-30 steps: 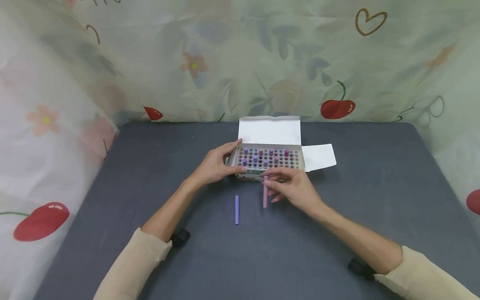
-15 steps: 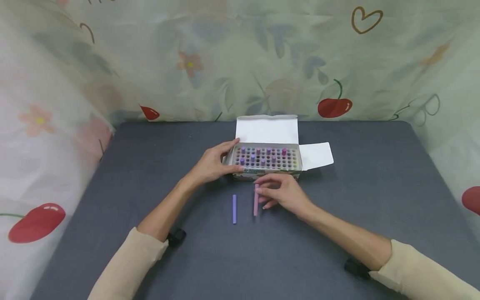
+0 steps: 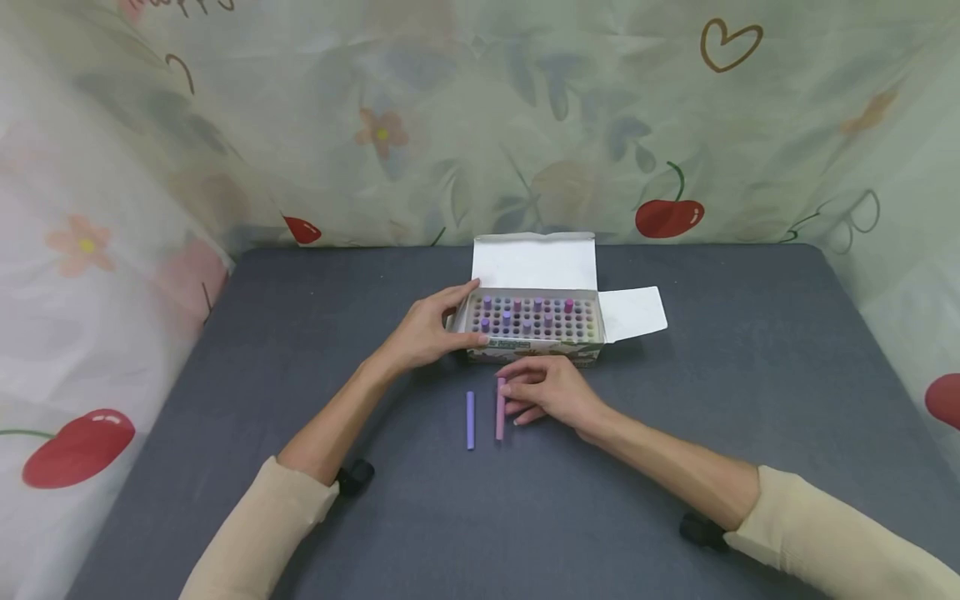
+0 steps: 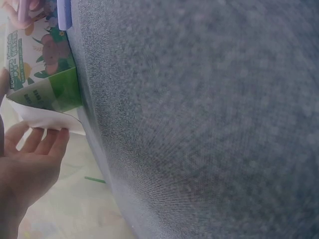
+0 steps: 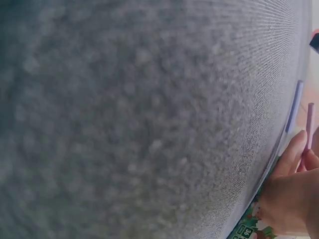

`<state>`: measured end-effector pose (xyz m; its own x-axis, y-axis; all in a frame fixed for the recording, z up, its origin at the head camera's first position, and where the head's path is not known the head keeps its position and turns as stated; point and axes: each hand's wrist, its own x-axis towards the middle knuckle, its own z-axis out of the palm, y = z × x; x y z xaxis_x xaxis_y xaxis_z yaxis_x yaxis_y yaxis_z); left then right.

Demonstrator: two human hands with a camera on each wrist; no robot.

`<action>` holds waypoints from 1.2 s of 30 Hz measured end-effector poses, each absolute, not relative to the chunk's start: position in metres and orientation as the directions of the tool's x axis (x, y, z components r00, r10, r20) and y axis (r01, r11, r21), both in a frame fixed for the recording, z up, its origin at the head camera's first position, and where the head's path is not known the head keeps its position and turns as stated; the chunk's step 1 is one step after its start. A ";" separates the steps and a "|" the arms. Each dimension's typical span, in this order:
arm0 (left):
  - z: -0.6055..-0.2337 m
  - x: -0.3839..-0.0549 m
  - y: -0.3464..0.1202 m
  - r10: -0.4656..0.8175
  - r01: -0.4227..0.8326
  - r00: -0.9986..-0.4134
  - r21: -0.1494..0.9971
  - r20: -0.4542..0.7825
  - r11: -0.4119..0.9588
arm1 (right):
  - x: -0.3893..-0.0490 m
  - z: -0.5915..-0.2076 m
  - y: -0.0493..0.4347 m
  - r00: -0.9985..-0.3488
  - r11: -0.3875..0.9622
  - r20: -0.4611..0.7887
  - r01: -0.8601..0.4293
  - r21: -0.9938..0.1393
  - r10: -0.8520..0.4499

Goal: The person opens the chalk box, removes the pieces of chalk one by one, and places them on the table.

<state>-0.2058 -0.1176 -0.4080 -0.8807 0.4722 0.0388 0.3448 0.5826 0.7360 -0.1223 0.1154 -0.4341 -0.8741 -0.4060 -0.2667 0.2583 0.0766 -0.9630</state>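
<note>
My right hand (image 3: pixel 555 393) pinches a pink chalk stick (image 3: pixel 500 412) near its upper end, between thumb and fingers, in front of the box. The same pink stick (image 5: pixel 310 119) shows at the right edge of the right wrist view. Just left of it, a purple chalk stick (image 3: pixel 470 421) lies on the table, roughly parallel. My left hand (image 3: pixel 429 333) grips the left end of the printed cardboard box (image 3: pixel 495 356), thumb at the front and a finger at the back corner. Inside the box, a grid of holes holds several purple and pink sticks, their ends standing up.
The box's white lid (image 3: pixel 534 260) stands folded back, and a side flap (image 3: pixel 633 312) sticks out to the right. Grey cloth covers the table (image 3: pixel 480 533). A patterned curtain (image 3: pixel 450 125) hangs behind the table and at both sides.
My right hand has moved left and toward me with the pink chalk stick, from the box's front edge to beside the purple stick. My left hand stays on the box.
</note>
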 end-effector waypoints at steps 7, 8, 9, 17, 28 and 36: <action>-0.408 -0.206 -0.119 0.489 0.363 -0.871 0.725 0.041 0.586 | -0.125 -0.439 0.111 -0.869 0.090 -0.288 0.276 -0.957 -0.401; -0.408 -0.206 -0.119 0.490 0.364 -0.871 0.721 0.039 0.590 | -0.126 -0.440 0.110 -0.867 0.098 -0.290 0.274 -0.957 -0.404; -0.409 -0.207 -0.119 0.491 0.366 -0.870 0.719 0.038 0.591 | -0.126 -0.441 0.109 -0.864 0.107 -0.294 0.274 -0.956 -0.408; -0.408 -0.206 -0.119 0.487 0.359 -0.873 0.724 0.037 0.588 | -0.129 -0.442 0.103 -0.847 0.141 -0.317 0.284 -0.948 -0.426; -0.408 -0.203 -0.119 0.479 0.340 -0.877 0.734 0.023 0.588 | -0.128 -0.444 0.101 -0.848 0.174 -0.331 0.283 -0.943 -0.414; -0.409 -0.204 -0.118 0.467 0.333 -0.884 0.733 0.023 0.593 | -0.128 -0.440 0.102 -0.845 0.170 -0.347 0.304 -0.938 -0.406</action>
